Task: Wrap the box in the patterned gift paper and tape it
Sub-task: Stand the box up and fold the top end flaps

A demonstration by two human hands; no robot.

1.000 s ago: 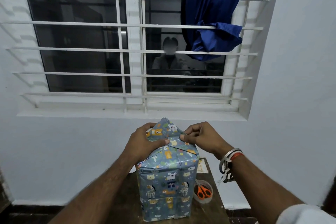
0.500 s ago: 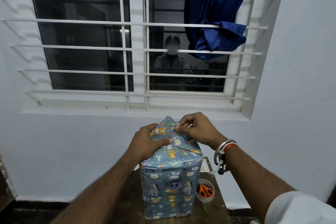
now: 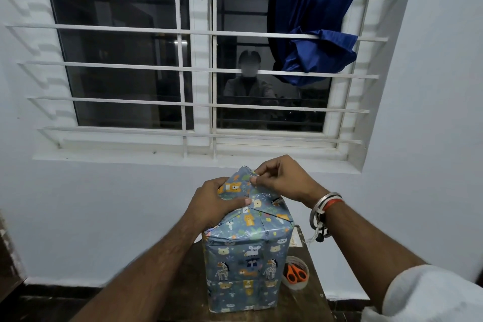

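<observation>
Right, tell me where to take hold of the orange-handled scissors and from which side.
Take the orange-handled scissors by their handle loops, coming straight down from above. They lie inside a clear round plastic tub whose wall would likely block a sideways grip, and the tall blue animal-patterned wrapped box stands close on their left.

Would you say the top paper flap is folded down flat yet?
Not yet: the flap stands up above the box, pinched at its tip by the right hand.

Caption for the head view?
The left hand and right hand hold the paper flap atop the wrapped box on a table.
</observation>
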